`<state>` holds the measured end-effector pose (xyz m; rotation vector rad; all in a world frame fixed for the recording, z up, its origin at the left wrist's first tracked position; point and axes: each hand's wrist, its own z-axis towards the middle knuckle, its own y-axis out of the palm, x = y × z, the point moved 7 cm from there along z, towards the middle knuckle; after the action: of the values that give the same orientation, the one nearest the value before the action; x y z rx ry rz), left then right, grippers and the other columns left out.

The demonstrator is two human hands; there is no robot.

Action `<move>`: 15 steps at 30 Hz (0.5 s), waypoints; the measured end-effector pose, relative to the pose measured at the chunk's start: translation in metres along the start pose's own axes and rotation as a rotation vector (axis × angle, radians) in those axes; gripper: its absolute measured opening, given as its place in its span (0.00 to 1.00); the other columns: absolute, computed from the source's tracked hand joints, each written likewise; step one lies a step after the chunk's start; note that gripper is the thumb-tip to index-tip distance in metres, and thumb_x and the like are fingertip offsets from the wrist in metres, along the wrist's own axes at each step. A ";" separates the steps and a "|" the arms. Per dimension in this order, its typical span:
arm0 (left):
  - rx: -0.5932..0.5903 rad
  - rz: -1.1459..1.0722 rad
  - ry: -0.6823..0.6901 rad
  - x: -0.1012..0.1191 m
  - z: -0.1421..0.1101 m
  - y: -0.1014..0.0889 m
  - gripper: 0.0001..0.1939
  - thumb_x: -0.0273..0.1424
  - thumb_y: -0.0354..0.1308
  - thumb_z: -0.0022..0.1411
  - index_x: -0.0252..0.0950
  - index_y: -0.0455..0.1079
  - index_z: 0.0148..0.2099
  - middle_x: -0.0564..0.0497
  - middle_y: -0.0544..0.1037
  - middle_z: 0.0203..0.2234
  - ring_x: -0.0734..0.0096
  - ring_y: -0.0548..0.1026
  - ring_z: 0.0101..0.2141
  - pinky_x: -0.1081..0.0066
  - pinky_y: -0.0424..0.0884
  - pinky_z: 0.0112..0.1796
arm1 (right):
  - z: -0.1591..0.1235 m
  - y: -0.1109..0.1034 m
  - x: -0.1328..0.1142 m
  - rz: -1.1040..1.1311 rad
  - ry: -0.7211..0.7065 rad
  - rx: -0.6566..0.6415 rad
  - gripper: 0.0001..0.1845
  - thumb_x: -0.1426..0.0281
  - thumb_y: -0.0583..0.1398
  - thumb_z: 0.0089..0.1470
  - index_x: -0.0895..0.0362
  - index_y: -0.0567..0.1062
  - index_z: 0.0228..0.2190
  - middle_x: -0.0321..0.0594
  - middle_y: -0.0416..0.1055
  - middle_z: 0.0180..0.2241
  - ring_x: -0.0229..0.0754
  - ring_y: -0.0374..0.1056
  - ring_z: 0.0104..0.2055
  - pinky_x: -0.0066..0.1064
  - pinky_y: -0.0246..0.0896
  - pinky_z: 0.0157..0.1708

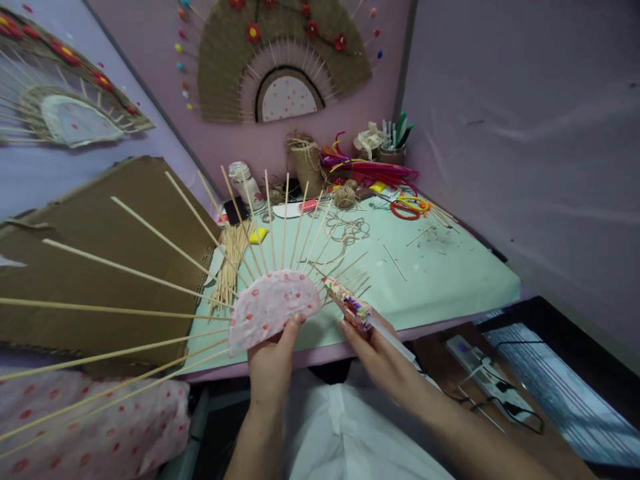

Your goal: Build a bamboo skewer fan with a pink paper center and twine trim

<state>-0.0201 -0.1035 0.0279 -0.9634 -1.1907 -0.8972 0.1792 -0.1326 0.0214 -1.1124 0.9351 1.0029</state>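
Observation:
My left hand (pixel 275 360) grips the lower edge of a half-round fan base (pixel 270 303) covered in pink fabric with red spots, thumb on the front. Long thin wooden sticks (pixel 145 225) spread out from its curved rim like rays. My right hand (pixel 373 347) is wrapped round a flower-patterned hot glue gun (pixel 350 303), with a pale glue stick at its back. The gun's nozzle points at the right end of the fan base, close to the sticks there. Whether the tip touches them I cannot tell.
On the green tabletop (pixel 450 280) lie bundled sticks (pixel 233 260), loose twine (pixel 347 230), a twine ball (pixel 345 195) and orange-handled scissors (pixel 405 211). A jar (pixel 246 183) stands behind. Cardboard (pixel 100 267) leans at left; a power strip (pixel 490 380) sits lower right. Finished fans (pixel 220 80) hang on the walls.

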 end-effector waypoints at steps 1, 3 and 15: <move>0.010 -0.009 0.006 0.002 -0.001 -0.001 0.18 0.37 0.70 0.48 0.33 0.77 0.40 0.45 0.81 0.36 0.55 0.77 0.46 0.54 0.66 0.56 | 0.000 -0.003 0.001 0.016 0.020 0.018 0.19 0.58 0.54 0.60 0.56 0.73 0.47 0.42 0.75 0.36 0.48 0.70 0.44 0.38 0.64 0.50; 0.022 -0.084 0.007 0.004 -0.003 0.000 0.17 0.34 0.71 0.46 0.34 0.77 0.40 0.46 0.81 0.36 0.55 0.76 0.48 0.56 0.67 0.56 | 0.000 -0.011 0.003 0.042 0.056 0.094 0.20 0.56 0.53 0.60 0.56 0.72 0.46 0.41 0.74 0.34 0.46 0.69 0.42 0.37 0.64 0.47; 0.084 -0.415 -0.034 0.013 0.007 -0.003 0.18 0.25 0.71 0.45 0.38 0.75 0.41 0.52 0.81 0.31 0.62 0.79 0.41 0.58 0.75 0.48 | -0.019 -0.029 0.005 0.227 0.191 0.137 0.17 0.54 0.53 0.60 0.54 0.71 0.33 0.37 0.65 0.25 0.42 0.61 0.29 0.33 0.61 0.33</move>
<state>-0.0230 -0.0985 0.0415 -0.6744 -1.4759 -1.1488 0.2069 -0.1543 0.0203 -1.0142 1.2883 1.0097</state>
